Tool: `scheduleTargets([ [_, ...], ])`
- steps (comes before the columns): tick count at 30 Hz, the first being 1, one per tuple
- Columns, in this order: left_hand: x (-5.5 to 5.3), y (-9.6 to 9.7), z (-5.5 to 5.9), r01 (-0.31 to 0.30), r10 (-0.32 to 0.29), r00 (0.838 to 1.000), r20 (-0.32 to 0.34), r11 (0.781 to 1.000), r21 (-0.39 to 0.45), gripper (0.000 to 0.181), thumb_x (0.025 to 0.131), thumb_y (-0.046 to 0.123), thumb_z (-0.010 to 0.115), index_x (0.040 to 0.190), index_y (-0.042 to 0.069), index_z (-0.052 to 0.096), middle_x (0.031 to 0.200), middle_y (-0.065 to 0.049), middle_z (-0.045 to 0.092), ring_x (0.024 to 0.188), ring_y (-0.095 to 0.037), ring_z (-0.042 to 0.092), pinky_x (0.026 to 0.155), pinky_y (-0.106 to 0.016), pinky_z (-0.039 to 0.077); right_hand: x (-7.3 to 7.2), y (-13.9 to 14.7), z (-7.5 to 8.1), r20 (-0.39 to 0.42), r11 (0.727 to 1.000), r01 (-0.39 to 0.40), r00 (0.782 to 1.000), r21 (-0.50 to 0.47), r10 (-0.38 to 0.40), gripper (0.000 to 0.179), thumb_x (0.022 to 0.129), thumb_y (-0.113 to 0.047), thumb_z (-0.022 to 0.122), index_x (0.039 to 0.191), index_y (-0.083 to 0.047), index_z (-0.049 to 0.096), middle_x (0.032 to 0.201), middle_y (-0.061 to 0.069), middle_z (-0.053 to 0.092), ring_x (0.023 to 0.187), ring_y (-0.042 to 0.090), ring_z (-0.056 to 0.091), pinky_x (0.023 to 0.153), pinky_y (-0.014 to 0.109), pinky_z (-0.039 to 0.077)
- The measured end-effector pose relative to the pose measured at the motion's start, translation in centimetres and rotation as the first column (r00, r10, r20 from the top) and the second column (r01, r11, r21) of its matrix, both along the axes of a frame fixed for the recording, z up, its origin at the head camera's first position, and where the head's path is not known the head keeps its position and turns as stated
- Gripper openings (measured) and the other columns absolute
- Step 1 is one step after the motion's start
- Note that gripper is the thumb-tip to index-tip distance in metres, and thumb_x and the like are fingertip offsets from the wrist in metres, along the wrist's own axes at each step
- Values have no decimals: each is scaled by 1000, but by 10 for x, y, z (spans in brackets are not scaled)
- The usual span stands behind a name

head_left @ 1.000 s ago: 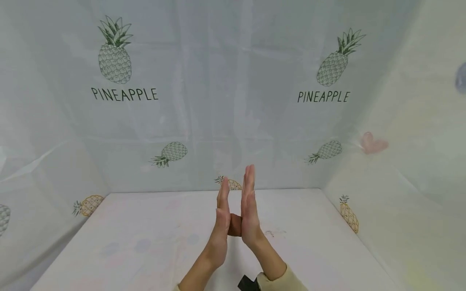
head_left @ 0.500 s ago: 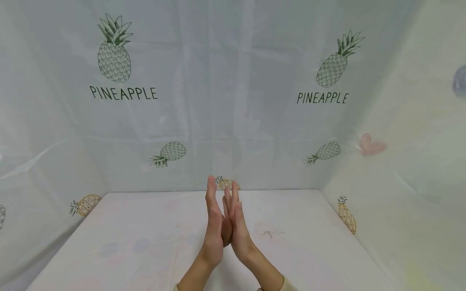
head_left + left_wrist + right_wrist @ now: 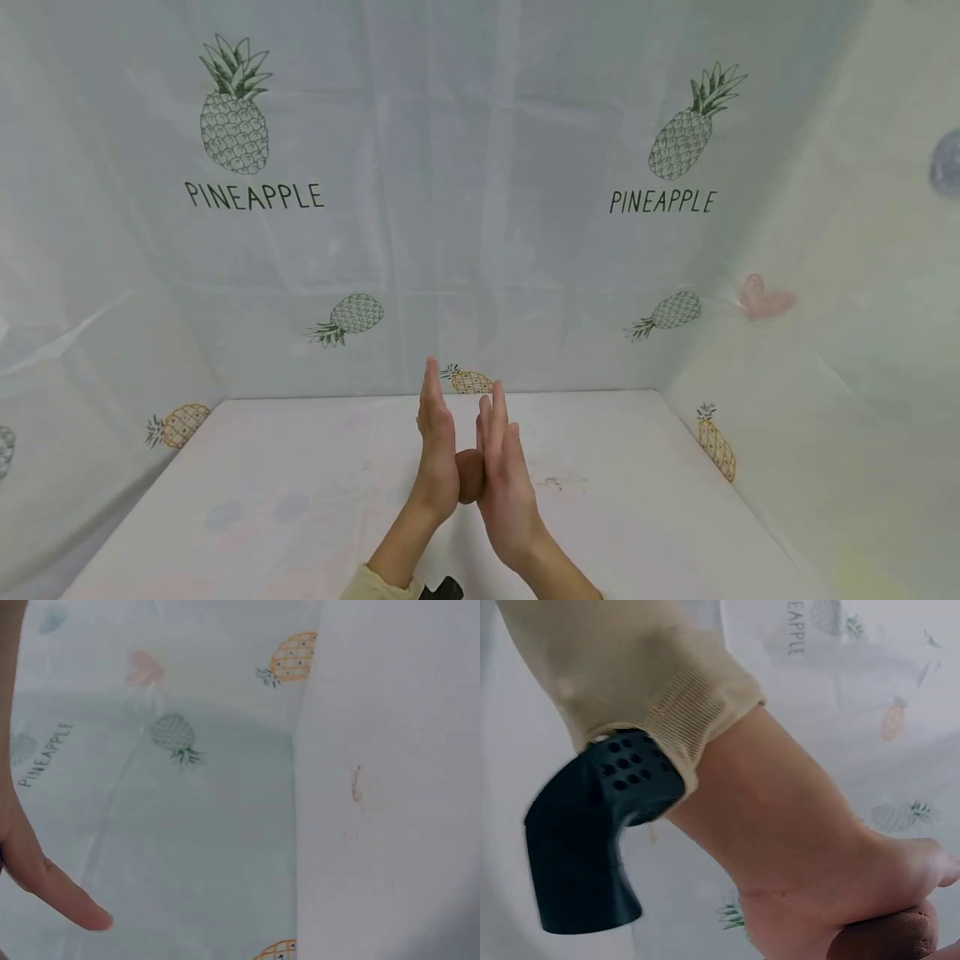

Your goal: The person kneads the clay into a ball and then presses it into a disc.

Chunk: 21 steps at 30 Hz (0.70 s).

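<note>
head: lump [image 3: 470, 477] sits between the palms, touching left hand [image 3: 437, 462] and right hand [image 3: 512, 504]; neither is nearer. it's below the fingers [image 3: 431, 393], which are straight, pointing up, not wrapped round it. long axis roughly upright. cloth [image 3: 450, 233] reads "pineapple" twice.

left wrist: "pineapple" again; lump not visible.

right wrist: lump at bottom edge, against a palm; "eapple" legible.

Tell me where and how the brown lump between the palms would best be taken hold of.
Probably pinch the brown lump by its top and bottom edges, coming from the near side, toward the wearer. It is rounded, and the left hand and right hand cover its two sides, while its near face shows uncovered between them.
</note>
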<state>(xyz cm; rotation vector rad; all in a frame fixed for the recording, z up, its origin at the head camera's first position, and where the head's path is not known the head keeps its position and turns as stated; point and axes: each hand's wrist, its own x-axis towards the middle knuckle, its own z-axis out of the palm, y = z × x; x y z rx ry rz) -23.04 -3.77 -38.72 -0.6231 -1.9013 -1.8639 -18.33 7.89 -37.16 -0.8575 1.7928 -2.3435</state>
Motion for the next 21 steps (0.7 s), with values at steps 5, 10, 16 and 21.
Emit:
scheduleTargets([
  [5,5,4,-2,54,-53,997,64,998,-12,60,111,61,13,168,50,-2,177,14,-5,163,-21,-10,118,-82,-3,-4,3,5,-24,998,57,998,0,-57,60,109,-60,-4,166,-47,-15,175,-15,-15,163,20,-18,123,68,-18],
  [10,16,9,-2,177,-182,978,99,983,58,57,111,57,11,166,55,-4,175,16,-8,163,-23,-6,120,-80,2,-17,2,9,-81,995,95,992,-30,-97,60,111,-57,-1,167,-43,-16,176,-11,-16,163,19,-17,125,68,-14],
  [16,29,10,2,232,-239,970,53,966,113,57,111,53,6,167,52,-6,176,16,-7,163,-18,-9,121,-78,-3,-36,-1,5,-189,988,153,969,-30,-156,60,113,-48,1,169,-34,-15,176,-13,-17,162,15,-20,124,65,-18],
  [21,36,8,6,229,-226,973,-35,963,144,60,112,48,5,170,41,-7,177,17,-6,164,-19,-8,121,-74,-9,-45,-3,-3,-227,976,213,953,38,-199,59,113,-48,1,170,-37,-12,175,-18,-16,161,10,-19,125,64,-16],
])
